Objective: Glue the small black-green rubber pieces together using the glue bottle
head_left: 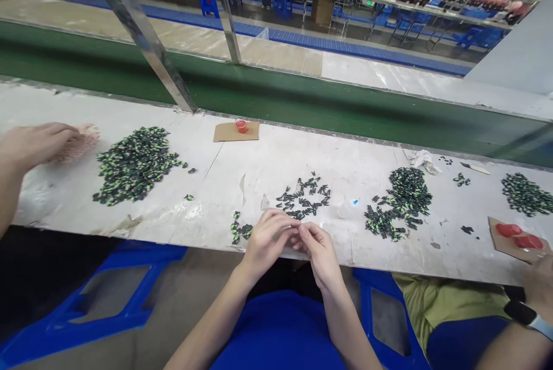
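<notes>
1. Worktop [358,162], one, long and pale; carries all the small parts listed below.
2. Left hand [265,240], one, at the front edge of the worktop; fingers bent, thumb and fingertips drawn in toward the other hand. Whether a part is pinched there cannot be told.
3. Right hand [318,246], one; thumb and forefinger brought close together at the left hand's fingertips. Its grasp, if any, is hidden.
4. Black parts [305,204], many, small, two-pronged in look; strewn loosely just beyond both hands.
5. Black-and-green parts [235,230], a small cluster, just beside the left hand, on its outer side.
6. Right-hand pile [408,191], black and green, heaped on the worktop, well apart from the right hand.
7. Blue-tipped item [355,202], one, between the black parts and that pile; kind unclear.
8. Red tub [241,126], one, on a cardboard piece [224,133] near the far edge.
9. Handling note, a judgement: parts this small call for fingertip work, one hand steadying while the other adjusts; light pressure, wrists low over the worktop so a dropped piece lands there, and loose and clustered parts kept from mixing.
</notes>
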`<state>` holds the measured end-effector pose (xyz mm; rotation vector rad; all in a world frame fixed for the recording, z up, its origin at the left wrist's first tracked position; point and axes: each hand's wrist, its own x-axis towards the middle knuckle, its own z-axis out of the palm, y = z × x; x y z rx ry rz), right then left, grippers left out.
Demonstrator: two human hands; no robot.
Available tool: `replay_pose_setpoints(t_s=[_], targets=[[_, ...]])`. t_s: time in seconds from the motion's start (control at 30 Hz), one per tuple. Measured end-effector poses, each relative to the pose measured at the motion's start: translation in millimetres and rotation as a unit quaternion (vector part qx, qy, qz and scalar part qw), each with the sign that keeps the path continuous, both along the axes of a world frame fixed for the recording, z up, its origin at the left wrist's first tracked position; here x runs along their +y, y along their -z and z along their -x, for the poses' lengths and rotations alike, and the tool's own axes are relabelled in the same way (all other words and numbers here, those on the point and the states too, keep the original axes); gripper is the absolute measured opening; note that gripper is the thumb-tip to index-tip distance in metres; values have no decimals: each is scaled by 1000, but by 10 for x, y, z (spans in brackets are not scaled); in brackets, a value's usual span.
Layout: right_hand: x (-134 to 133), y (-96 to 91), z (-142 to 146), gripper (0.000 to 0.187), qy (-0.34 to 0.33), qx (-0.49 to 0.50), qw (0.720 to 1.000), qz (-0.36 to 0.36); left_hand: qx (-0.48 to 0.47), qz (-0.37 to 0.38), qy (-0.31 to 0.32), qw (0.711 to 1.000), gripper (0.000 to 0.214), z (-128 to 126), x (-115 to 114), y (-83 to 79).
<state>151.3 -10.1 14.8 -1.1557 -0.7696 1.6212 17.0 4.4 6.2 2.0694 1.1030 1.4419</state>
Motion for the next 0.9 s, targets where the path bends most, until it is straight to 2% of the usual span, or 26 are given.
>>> replay_pose_setpoints(t_s=[0.27, 0.37, 0.47, 0.57, 0.77, 0.9], targets=[[11, 120, -157, 42, 108, -20, 993, 48, 94, 37, -29, 994, 11, 101, -68, 209], [29, 130, -217, 46, 122, -1, 991, 61, 132, 68, -57, 987, 11, 143, -91, 317], [40, 130, -254, 48, 116, 9, 991, 60, 126, 89, -66, 986, 13, 143, -80, 380], [48, 145, -264, 43, 117, -25, 993, 25, 88, 117, -44, 988, 16, 114, -63, 359], [34, 195, -217, 22, 127, -114, 983, -62, -40, 268, -25, 962, 14, 13, -105, 179], [0, 178, -175, 14, 115, -137, 977, -117, -80, 283, -23, 956, 19, -48, -118, 93]])
